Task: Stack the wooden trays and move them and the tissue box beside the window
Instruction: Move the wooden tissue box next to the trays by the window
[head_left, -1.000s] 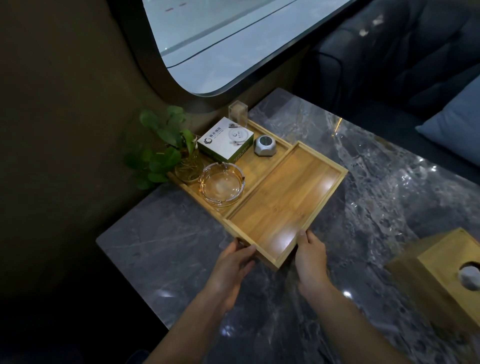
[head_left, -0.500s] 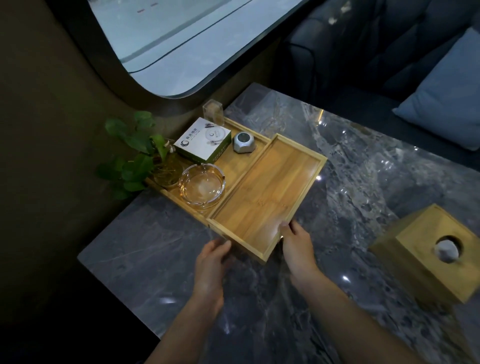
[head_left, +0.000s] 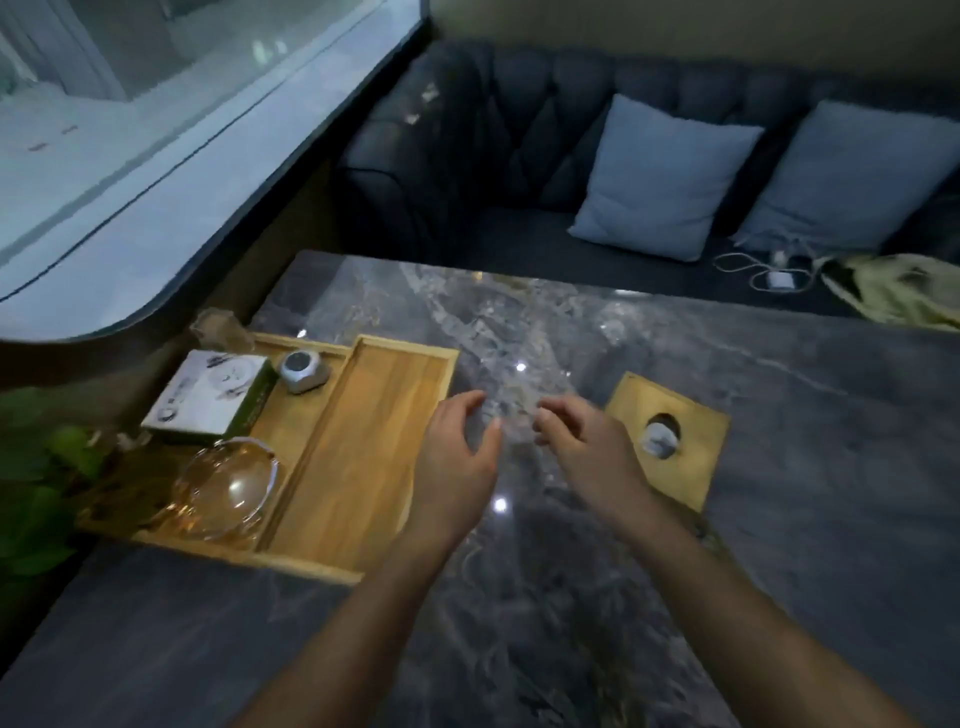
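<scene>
Marble table | plant cropped | glass dish perhaps blurred

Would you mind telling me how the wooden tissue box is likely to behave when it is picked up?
The tissue box looks like a rigid wooden cube, so it should keep its shape. Its flat base on the table makes rolling or tipping unlikely. Smooth sides may be slightly slippery, so both hands seem wise.

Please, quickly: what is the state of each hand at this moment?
Left hand: open, holding nothing, above the edge of the empty wooden tray.
Right hand: open, holding nothing, beside the tissue box.
</scene>
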